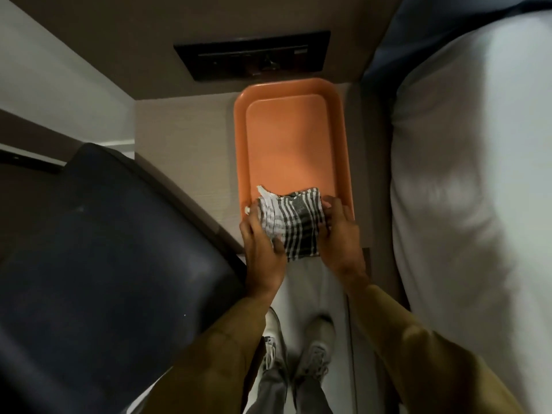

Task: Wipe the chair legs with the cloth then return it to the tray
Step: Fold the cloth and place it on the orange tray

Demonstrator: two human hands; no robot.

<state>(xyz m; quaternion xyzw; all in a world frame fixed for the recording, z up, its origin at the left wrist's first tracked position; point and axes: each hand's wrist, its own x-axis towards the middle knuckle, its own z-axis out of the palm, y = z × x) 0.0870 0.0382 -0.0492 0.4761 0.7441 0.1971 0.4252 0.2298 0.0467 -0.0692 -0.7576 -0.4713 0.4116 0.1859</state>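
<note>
Here, my left hand [260, 245] and right hand [340, 234] both grasping the folded checked cloth [294, 222], at the orange tray [286, 138]'s near end, black chair [104, 249] left of the tray.

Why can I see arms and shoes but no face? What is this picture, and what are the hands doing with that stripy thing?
The camera sits on a person's head and looks down, so you see what they see: their own arms in brown sleeves and, far below, their pale shoes on the floor. There is only this one picture.

The left hand and the right hand both grip a folded black-and-white checked cloth. It lies over the near end of a long orange plastic tray, which rests on a pale small table. The rest of the tray is bare.

The dark rounded chair is on the left, and a white bed is on the right.
</note>
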